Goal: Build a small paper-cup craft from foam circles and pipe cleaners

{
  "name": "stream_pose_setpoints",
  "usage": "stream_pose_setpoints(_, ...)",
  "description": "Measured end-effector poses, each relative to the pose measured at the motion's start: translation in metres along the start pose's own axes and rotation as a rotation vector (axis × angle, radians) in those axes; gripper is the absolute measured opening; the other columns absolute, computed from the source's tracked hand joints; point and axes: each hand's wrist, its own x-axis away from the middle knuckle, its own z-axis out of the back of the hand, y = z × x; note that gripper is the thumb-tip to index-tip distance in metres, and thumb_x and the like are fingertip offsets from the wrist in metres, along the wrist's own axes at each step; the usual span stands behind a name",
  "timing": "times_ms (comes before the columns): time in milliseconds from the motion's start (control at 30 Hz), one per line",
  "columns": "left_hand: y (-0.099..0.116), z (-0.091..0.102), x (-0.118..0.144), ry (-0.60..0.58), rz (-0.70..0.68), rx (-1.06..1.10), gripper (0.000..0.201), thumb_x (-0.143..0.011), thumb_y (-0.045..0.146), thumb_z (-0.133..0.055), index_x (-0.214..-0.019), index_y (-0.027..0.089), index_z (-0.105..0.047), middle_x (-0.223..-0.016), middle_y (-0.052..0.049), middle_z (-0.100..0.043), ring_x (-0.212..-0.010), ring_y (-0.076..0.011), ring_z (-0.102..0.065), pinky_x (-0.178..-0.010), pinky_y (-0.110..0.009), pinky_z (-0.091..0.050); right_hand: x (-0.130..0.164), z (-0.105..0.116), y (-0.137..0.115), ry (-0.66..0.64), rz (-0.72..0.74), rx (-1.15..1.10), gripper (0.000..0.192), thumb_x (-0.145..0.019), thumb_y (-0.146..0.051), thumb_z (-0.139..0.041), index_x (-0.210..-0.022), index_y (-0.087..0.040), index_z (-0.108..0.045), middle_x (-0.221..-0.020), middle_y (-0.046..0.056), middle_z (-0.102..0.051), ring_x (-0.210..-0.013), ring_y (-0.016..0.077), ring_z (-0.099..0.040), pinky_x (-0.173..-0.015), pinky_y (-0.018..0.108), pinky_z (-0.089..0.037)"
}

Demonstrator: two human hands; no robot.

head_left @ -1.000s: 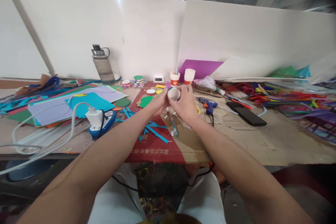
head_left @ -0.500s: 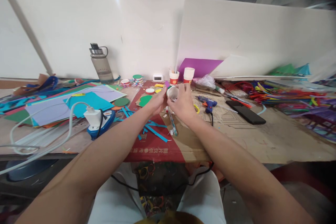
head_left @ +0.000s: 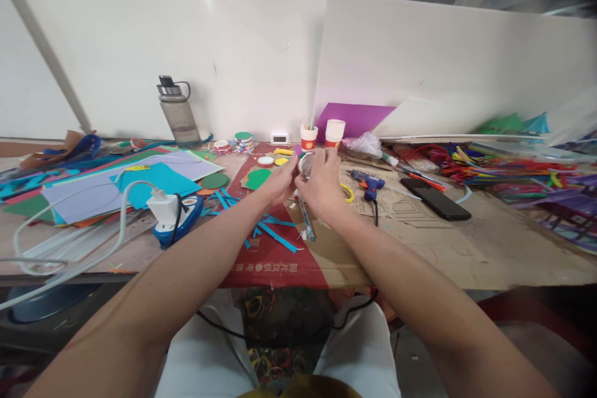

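A round white piece (head_left: 305, 164) sits between left hand (head_left: 281, 182) and right hand (head_left: 323, 181); fingers pinch it.

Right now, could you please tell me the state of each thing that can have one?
White round piece: held between left hand and right hand
Water bottle: standing, lid on
Phone: lying flat, screen dark
Glue gun: lying down, cord attached
Blue socket block: white adapter plugged in
Blue paper strips: loose, scattered
Clock: standing, digits unreadable
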Motion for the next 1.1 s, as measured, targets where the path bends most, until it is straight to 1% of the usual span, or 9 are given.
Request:
stream_pose_setpoints(133,0.0,0.001,0.0,-0.015,-0.005,-0.006,0.043,-0.091,0.048,-0.055,-0.117,0.016,-0.065,-0.111,-0.008,-0.072,-0.112,-0.0234,-0.063,-0.102,-0.035,-0.044,0.001,-0.002,-0.001,0.01,0.031,0.005,0.044,-0.07,-0.011,-0.054,-0.112,-0.014,-0.043,-0.119,0.018,-0.04,-0.109,0.0314,-0.04,-0.096,0.056,-0.039)
stream_pose_setpoints(267,-0.003,0.004,-0.004,-0.027,0.01,-0.007,0.043,-0.091,0.049,-0.054,-0.117,0.017,-0.065,-0.109,-0.008,-0.073,-0.111,-0.0239,-0.063,-0.101,-0.035,-0.045,0.001,-0.004,-0.001,0.014,0.019,0.002,0.045,-0.069,-0.01,-0.054,-0.113,-0.013,-0.042,-0.119,0.019,-0.04,-0.11,0.0332,-0.039,-0.097,0.059,-0.038)
stream_pose_setpoints(467,-0.006,0.007,-0.005,-0.053,0.005,0.0,0.043,-0.093,0.05,-0.05,-0.118,0.019,-0.065,-0.112,-0.008,-0.072,-0.112,-0.0237,-0.063,-0.102,-0.037,-0.045,0.002,-0.004,-0.003,0.02,0.005,-0.021,0.045,-0.069,-0.008,-0.052,-0.112,-0.014,-0.043,-0.12,0.02,-0.039,-0.111,0.0345,-0.039,-0.097,0.06,-0.037)
stream_pose_setpoints(600,-0.004,0.007,-0.003,-0.062,0.011,-0.028,0.044,-0.092,0.051,-0.05,-0.118,0.018,-0.065,-0.115,-0.009,-0.071,-0.114,-0.0244,-0.062,-0.103,-0.038,-0.044,0.0,-0.003,0.001,-0.012,0.012,-0.038,0.04,-0.069,-0.008,-0.054,-0.108,-0.016,-0.045,-0.118,0.018,-0.04,-0.109,0.0326,-0.041,-0.097,0.056,-0.039)
stream_pose_setpoints(767,-0.003,0.008,-0.004,-0.012,0.03,-0.067,0.045,-0.095,0.049,-0.044,-0.118,0.016,-0.064,-0.117,-0.01,-0.07,-0.116,-0.0231,-0.061,-0.103,-0.037,-0.043,-0.004,-0.001,0.012,-0.057,0.079,-0.083,0.031,-0.074,-0.009,-0.057,-0.104,-0.017,-0.049,-0.113,0.015,-0.043,-0.106,0.0299,-0.045,-0.094,0.05,-0.044)
stream_pose_setpoints(967,-0.005,0.011,-0.006,-0.02,0.012,-0.057,0.048,-0.097,0.049,-0.041,-0.124,0.016,-0.06,-0.12,-0.011,-0.068,-0.112,-0.0216,-0.062,-0.101,-0.037,-0.046,-0.007,0.001,0.02,-0.076,0.097,-0.166,0.033,-0.076,-0.012,-0.063,-0.106,-0.02,-0.051,-0.112,0.012,-0.044,-0.109,0.0285,-0.047,-0.095,0.048,-0.045)
stream_pose_setpoints(1100,-0.002,0.011,-0.004,-0.077,0.041,-0.066,0.049,-0.095,0.052,-0.042,-0.125,0.017,-0.06,-0.12,-0.011,-0.068,-0.11,-0.0221,-0.062,-0.097,-0.036,-0.048,-0.008,0.002,0.023,-0.08,0.078,-0.198,0.036,-0.073,-0.013,-0.068,-0.105,-0.018,-0.051,-0.113,0.012,-0.046,-0.111,0.0279,-0.048,-0.098,0.046,-0.044)
